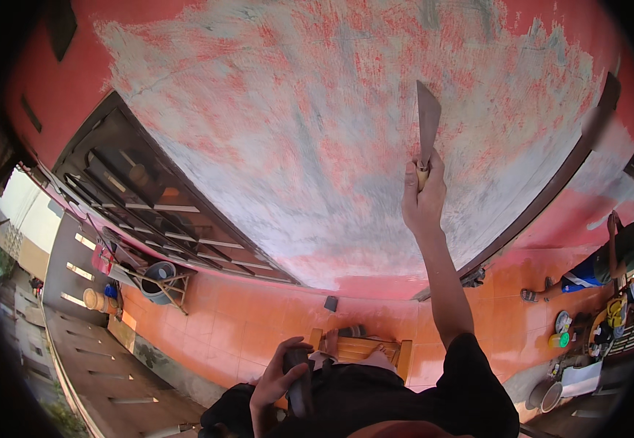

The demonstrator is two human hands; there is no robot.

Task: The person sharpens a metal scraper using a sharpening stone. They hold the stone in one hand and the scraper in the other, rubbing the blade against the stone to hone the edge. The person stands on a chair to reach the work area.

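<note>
Black shirt (481,390) closest, filling near edge. Left hand (271,381), near and left of centre, fingers curled round dark block (301,393), exact kind unclear. Right hand (429,196) stretched far, gripping pale handle (423,176) of broad blade (428,120), up before patchy wall (295,139); contact hard to tell. Looks like scraping or smoothing in hand; next stroke seemingly calls for steady wrist, even pressure. Brands, labels, writing: none readable.
</note>
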